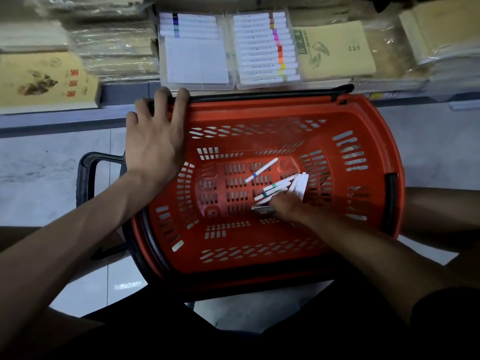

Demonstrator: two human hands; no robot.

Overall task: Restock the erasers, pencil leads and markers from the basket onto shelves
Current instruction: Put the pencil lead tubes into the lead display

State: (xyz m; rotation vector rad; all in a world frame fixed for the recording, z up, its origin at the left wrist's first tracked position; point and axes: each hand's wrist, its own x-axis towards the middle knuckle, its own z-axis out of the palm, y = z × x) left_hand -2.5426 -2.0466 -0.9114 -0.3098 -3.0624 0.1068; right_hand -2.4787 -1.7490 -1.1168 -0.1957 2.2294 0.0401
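Markers [275, 187] lie at the bottom of the orange basket [363, 120], and this basket is the biggest thing before me. It stands on the floor [52, 165], pushed close against the shelf [124, 97], I think so that the way from basket to shelf is short.

On the shelf, between stacks of notebooks [335, 50], there are two clear trays side by side. The right tray [267, 85] is full of markers in a neat row. The left tray [197, 61] has only a few at its far end and much bare bottom, so I judge the ones from the basket belong there.

My left hand [153, 136] rests flat on the near-left corner of the basket rim, fingers straight and spread, gripping nothing. I judge it is there to keep the light basket from sliding or tipping while I dig inside.

My right hand [288, 206] is down on the basket floor, its fingers curled around a small bunch of markers that fan out from it. How many I have, I cannot tell.

One loose marker [261, 170] with a blue band lies apart from the bunch and outside my grip; it will need its own pick.
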